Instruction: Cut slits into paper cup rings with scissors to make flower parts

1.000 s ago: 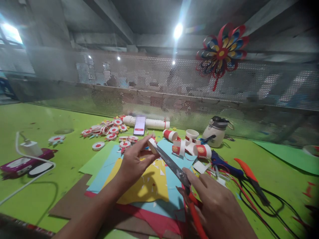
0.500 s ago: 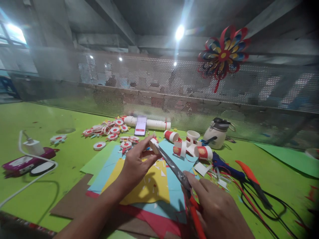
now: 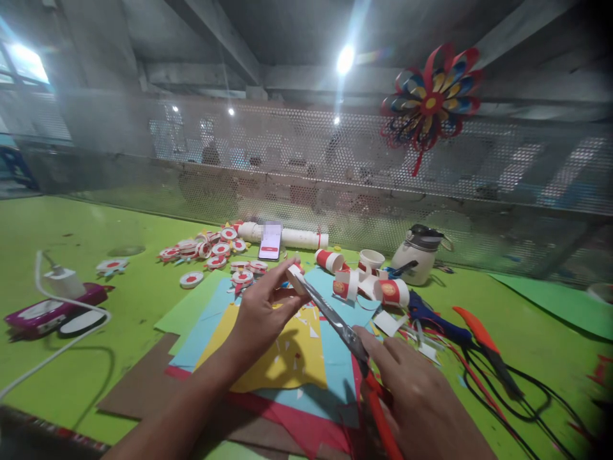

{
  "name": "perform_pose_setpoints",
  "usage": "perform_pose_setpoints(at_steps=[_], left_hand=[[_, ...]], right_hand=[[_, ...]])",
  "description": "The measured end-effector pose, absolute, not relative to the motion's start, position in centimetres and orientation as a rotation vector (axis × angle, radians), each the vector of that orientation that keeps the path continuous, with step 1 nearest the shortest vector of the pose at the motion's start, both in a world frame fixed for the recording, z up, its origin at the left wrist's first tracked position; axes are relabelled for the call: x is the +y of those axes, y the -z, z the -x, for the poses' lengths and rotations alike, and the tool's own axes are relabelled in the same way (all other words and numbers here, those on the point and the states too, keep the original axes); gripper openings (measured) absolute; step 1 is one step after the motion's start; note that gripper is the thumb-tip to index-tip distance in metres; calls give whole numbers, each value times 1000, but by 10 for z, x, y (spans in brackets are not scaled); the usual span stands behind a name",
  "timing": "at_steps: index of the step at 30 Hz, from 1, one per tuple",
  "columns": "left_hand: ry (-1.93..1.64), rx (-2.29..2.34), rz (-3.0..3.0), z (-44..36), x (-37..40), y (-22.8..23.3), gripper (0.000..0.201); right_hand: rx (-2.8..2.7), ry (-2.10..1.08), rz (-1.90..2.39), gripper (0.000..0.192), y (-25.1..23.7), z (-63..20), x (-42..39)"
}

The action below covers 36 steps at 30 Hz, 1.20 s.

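My left hand [image 3: 265, 306] pinches a small white paper-cup piece [image 3: 295, 276] between thumb and fingers; most of it is hidden by the hand. In my right hand [image 3: 412, 383] is a pair of scissors [image 3: 335, 318] with orange-red handles. Their blades point up and left, and the tips meet the edge of the cup piece. Below the hands lies a yellow paper sheet [image 3: 301, 364] sprinkled with white and red scraps. Blue paper [image 3: 338, 402] sticks out from under it.
Several cut red-and-white paper cups [image 3: 393, 292] stand behind my right hand. Beyond my left hand are piled cup bottoms [image 3: 221, 250] and a phone [image 3: 270, 243]. A glue gun [image 3: 438, 322], an orange-handled tool [image 3: 483, 338] and a bottle [image 3: 416, 255] are at right, a purple power strip [image 3: 52, 313] at left.
The scissors' lower blade and handles have shifted slightly, with my right hand a little lower and farther right. My left hand keeps its hold on the cup piece.
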<state>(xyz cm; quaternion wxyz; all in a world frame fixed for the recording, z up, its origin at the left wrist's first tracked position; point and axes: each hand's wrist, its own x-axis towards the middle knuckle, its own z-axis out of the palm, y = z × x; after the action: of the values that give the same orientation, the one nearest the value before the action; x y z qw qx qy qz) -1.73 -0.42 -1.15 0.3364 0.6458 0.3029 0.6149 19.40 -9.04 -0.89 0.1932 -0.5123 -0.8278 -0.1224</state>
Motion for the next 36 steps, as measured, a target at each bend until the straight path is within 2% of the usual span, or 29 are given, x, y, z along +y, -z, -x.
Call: perform_pose_setpoints(at_steps=[14, 25, 36], left_hand=[[-1678, 870, -1707, 12, -8, 11, 52], [-1674, 891, -1693, 11, -9, 11, 52], [-1677, 875, -1718, 11, -9, 15, 51]], right_hand=[[-2333, 479, 1419, 42, 10, -194, -92], [-2329, 379, 1447, 45, 6, -192, -93], [-2309, 435, 1465, 43, 4, -191, -94]])
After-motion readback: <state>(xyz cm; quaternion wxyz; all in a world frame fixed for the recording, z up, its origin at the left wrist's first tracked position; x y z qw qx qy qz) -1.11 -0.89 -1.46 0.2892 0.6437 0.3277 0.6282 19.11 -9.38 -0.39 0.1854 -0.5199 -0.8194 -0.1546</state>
